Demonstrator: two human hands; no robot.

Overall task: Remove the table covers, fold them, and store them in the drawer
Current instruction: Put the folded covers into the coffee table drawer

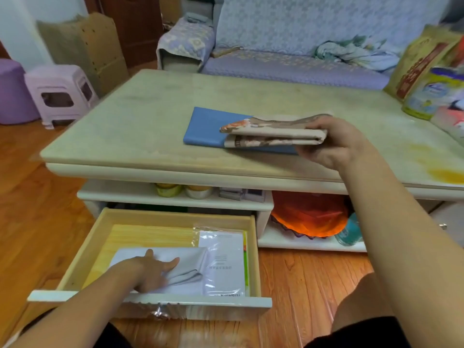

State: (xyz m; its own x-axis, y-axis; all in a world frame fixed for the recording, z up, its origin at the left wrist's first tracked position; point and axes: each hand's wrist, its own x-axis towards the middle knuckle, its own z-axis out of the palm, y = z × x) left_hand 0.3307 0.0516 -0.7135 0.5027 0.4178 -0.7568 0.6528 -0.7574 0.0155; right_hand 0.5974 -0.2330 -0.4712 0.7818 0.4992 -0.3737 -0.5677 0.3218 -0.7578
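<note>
The tabletop (140,116) looks like pale polished stone, smooth with a soft sheen. On it at centre lies a blue cloth (208,126), matt and smooth; the floral cloth (273,134) beside it is woven and matt. The drawer (140,237), lower left, is light bare wood inside, its white front glossy with a shiny metal knob (158,313). In it are a grey matt cloth (185,267) and paper in glossy clear plastic (223,259). The floor (301,277) is glossy wood.
</note>
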